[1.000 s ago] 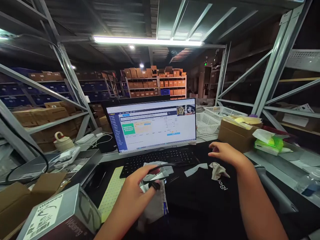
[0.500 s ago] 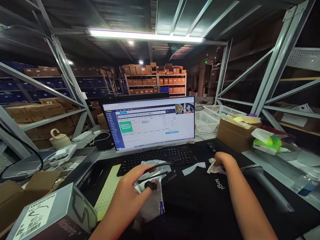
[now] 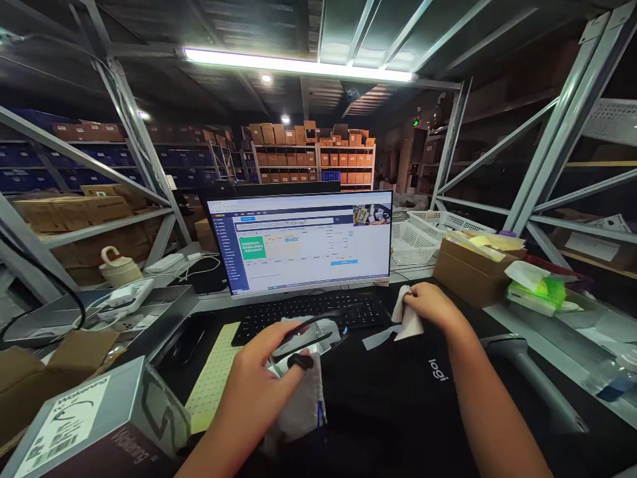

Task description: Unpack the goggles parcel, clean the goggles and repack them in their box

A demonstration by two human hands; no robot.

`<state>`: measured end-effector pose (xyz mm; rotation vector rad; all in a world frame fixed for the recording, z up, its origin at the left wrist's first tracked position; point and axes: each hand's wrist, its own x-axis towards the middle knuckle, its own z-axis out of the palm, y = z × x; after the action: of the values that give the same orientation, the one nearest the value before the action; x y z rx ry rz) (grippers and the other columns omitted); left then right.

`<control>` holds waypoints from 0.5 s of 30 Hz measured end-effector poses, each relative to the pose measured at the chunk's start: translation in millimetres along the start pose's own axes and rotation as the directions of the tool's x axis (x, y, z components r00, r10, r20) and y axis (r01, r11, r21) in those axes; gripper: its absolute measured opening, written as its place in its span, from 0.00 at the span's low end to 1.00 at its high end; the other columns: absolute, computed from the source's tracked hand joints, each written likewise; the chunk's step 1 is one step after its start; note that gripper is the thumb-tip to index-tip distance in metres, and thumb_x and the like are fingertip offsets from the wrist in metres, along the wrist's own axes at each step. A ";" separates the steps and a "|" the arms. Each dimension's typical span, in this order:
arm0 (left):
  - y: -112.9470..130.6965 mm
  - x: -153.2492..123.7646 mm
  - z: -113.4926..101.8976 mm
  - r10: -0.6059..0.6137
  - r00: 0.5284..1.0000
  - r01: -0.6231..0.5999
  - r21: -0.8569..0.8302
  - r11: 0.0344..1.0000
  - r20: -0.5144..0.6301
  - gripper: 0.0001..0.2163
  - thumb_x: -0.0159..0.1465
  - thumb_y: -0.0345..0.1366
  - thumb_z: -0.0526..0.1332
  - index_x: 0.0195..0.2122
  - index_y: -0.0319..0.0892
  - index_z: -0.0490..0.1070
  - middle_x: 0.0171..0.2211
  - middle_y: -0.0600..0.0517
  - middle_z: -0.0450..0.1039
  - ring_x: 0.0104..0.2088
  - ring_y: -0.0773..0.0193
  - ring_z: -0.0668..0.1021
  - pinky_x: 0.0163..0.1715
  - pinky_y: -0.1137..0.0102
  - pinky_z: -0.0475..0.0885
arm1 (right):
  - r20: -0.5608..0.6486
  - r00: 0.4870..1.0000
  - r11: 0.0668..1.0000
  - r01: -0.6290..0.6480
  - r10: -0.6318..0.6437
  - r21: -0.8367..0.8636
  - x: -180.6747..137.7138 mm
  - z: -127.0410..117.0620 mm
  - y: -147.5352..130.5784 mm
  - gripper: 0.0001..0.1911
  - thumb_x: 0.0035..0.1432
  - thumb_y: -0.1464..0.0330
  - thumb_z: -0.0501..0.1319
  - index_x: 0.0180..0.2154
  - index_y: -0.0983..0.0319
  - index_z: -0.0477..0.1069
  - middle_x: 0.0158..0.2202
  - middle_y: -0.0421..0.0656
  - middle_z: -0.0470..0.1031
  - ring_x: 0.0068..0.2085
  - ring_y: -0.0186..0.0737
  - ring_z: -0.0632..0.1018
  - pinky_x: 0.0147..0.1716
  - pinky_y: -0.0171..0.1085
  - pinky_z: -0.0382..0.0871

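Observation:
My left hand point(image 3: 263, 378) is closed around what look like dark-framed glasses point(image 3: 323, 317), with thin dark arms stretching away toward the keyboard. Below the glasses lies a pale grey cloth pouch point(image 3: 301, 408) with a blue cord, and clear plastic wrapping point(image 3: 326, 328) sits around them. A small white cloth point(image 3: 410, 325) hangs from my right hand point(image 3: 432, 305), pinched between the fingers. Next to that cloth a thin whitish strip point(image 3: 379, 338) rests on the black desk mat point(image 3: 388, 411).
Behind my hands are a keyboard point(image 3: 308, 309) and a lit monitor point(image 3: 308, 245). At left stands a printed grey box point(image 3: 99, 418). To the right are a handheld scanner point(image 3: 540, 382), a cardboard box point(image 3: 462, 272), a tissue pack point(image 3: 535, 292) and a bottle point(image 3: 614, 378).
My right hand has lifted the white cloth up and a little left, and the cloth now hangs unfolded. The left hand keeps its hold on the glasses, which have shifted slightly.

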<state>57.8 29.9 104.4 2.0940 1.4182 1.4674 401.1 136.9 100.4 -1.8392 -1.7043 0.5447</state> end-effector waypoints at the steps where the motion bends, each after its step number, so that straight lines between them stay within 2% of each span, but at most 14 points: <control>1: -2.7 -0.5 2.1 -0.052 0.999 0.052 -0.053 0.997 0.006 0.13 0.57 0.37 0.64 0.44 0.46 0.79 0.43 0.50 0.84 0.43 0.56 0.85 0.46 0.64 0.81 | 0.041 0.999 0.996 0.011 -0.015 0.093 0.3 10.1 -6.9 0.14 0.51 0.64 0.60 0.16 0.60 0.64 0.17 0.41 0.67 0.25 0.38 0.70 0.25 0.35 0.58; 4: -10.6 -2.2 7.7 -0.157 0.985 0.168 -0.200 0.965 0.065 0.18 0.60 0.35 0.61 0.52 0.46 0.74 0.50 0.49 0.82 0.46 0.57 0.84 0.46 0.66 0.80 | 0.142 0.984 0.925 0.050 -0.111 0.377 -7.9 44.9 -37.2 0.16 0.54 0.56 0.55 0.26 0.61 0.69 0.24 0.44 0.74 0.28 0.41 0.75 0.27 0.36 0.68; 7: -14.3 -3.1 11.2 -0.174 0.983 0.182 -0.198 0.963 0.056 0.25 0.61 0.33 0.59 0.61 0.49 0.67 0.56 0.49 0.78 0.49 0.58 0.83 0.42 0.69 0.80 | 0.118 0.971 0.790 0.094 -0.206 0.605 -36.0 88.7 -73.1 0.22 0.56 0.50 0.52 0.37 0.61 0.71 0.37 0.48 0.79 0.38 0.46 0.80 0.38 0.41 0.75; 9: -13.6 -3.2 12.8 -0.176 0.984 0.176 -0.138 0.975 0.011 0.27 0.61 0.33 0.59 0.63 0.51 0.66 0.55 0.50 0.78 0.50 0.57 0.83 0.37 0.71 0.80 | 0.037 0.974 0.507 0.083 -0.222 0.858 -63.9 118.5 -90.4 0.21 0.53 0.50 0.60 0.40 0.60 0.73 0.41 0.49 0.81 0.43 0.50 0.80 0.45 0.46 0.75; 10: -12.5 -3.2 13.8 -0.174 0.985 0.172 -0.100 0.980 -0.011 0.27 0.61 0.33 0.59 0.63 0.51 0.67 0.53 0.50 0.80 0.49 0.56 0.83 0.34 0.72 0.79 | 0.001 0.975 0.405 0.091 -0.220 0.910 -78.6 130.9 -95.8 0.21 0.53 0.51 0.62 0.42 0.58 0.73 0.45 0.49 0.81 0.46 0.51 0.79 0.48 0.48 0.74; 11: -11.1 -3.4 14.9 -0.169 0.985 0.167 -0.062 0.984 -0.029 0.27 0.60 0.33 0.59 0.63 0.51 0.67 0.50 0.51 0.82 0.48 0.56 0.84 0.32 0.72 0.79 | -0.035 0.971 0.356 0.120 -0.236 0.927 -92.6 140.5 -99.1 0.21 0.53 0.51 0.64 0.43 0.57 0.74 0.47 0.48 0.80 0.48 0.52 0.79 0.51 0.49 0.74; 13: -8.2 -4.6 18.2 -0.130 0.989 0.131 0.008 0.991 -0.076 0.28 0.59 0.32 0.59 0.62 0.49 0.68 0.46 0.51 0.84 0.45 0.55 0.85 0.31 0.72 0.79 | -0.103 0.938 0.371 0.229 -0.330 0.900 -115.4 149.4 -101.0 0.21 0.56 0.50 0.65 0.44 0.56 0.75 0.44 0.47 0.80 0.45 0.51 0.79 0.51 0.48 0.74; 15: -6.5 -7.6 22.5 -0.033 0.991 0.046 0.094 0.994 -0.131 0.28 0.58 0.31 0.58 0.63 0.46 0.68 0.48 0.49 0.83 0.44 0.55 0.85 0.35 0.70 0.80 | -0.109 0.870 0.458 0.355 -0.480 0.815 -128.0 145.2 -99.5 0.23 0.59 0.45 0.61 0.44 0.55 0.75 0.39 0.46 0.80 0.39 0.48 0.79 0.46 0.47 0.76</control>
<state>72.0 34.5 84.9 2.0464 1.5993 1.5739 218.8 31.8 44.8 -0.6700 -1.4980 1.0418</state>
